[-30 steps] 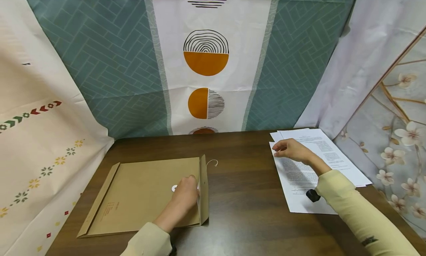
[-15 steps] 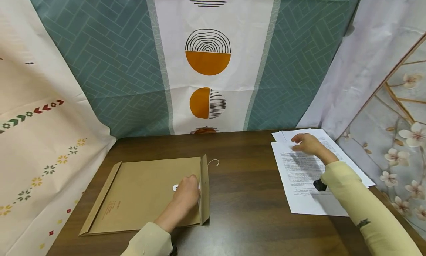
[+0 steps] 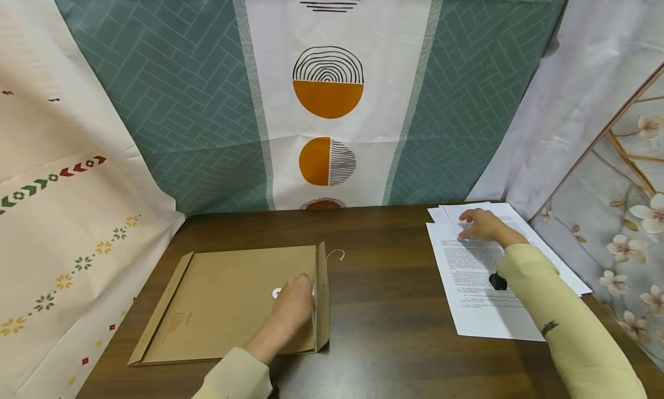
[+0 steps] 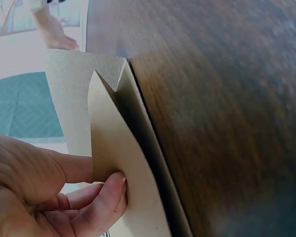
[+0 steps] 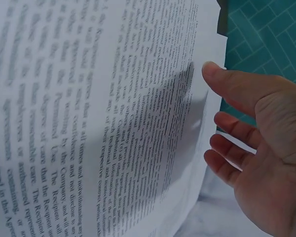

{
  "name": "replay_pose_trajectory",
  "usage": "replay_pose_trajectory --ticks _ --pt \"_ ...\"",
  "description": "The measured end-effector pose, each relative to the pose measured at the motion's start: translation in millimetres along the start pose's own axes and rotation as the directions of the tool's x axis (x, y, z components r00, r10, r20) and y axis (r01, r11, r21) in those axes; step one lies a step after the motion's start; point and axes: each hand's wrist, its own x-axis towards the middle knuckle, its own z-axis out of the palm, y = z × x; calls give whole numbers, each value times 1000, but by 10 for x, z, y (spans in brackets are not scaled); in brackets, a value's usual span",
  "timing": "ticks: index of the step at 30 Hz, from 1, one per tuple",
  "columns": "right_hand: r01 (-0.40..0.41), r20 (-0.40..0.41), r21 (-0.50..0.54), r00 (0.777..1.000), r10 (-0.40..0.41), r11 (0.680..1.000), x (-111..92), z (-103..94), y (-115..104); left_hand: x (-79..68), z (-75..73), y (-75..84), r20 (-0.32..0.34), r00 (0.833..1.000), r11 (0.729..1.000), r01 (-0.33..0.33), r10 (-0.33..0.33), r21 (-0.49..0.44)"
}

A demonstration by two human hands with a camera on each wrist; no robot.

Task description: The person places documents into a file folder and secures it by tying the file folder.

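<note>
A brown kraft paper envelope (image 3: 228,295) lies flat on the left of the table, its flap (image 3: 323,307) folded outward on the right side. My left hand (image 3: 294,301) pinches the upper panel (image 4: 116,148) at the mouth between thumb and fingers, holding it raised so a dark gap shows beneath. Beside that hand is a white button (image 3: 276,293), partly covered. At the right, my right hand (image 3: 482,226) is over printed sheets (image 3: 461,283), near the far end of the nearest one. In the right wrist view its thumb and fingers (image 5: 232,123) are spread apart, gripping nothing.
A thin white string (image 3: 337,252) sticks out past the flap's far end. More paper sheets (image 3: 544,255) lie partly under the front one. Patterned cloths hang behind the dark wooden table (image 3: 384,307) and along both sides.
My right hand has moved right and slightly back over the printed sheets, from their left edge. The left hand keeps its pinch on the envelope. The view has shifted slightly left.
</note>
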Motion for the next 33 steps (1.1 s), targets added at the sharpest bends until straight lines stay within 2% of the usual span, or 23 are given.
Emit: replay_pose_trajectory --ticks 12,16,22,27,33 --pt "-58 81 13 995 56 998 71 44 -8 -24 -29 56 -12 1000 1000 0 1 15" --pt "-54 109 13 993 53 998 100 48 3 -25 -10 32 -26 1000 1000 -6 7 11" --pt "-1 139 -18 990 4 1000 126 -5 -12 -10 18 6 -49 998 1000 -27 28 16" --pt "29 174 -52 985 -19 998 147 -53 -34 -4 -2 28 -27 1000 1000 -8 8 18" --pt "-7 205 -62 978 20 998 191 -67 -19 -14 -16 43 -3 1000 1000 14 -14 19"
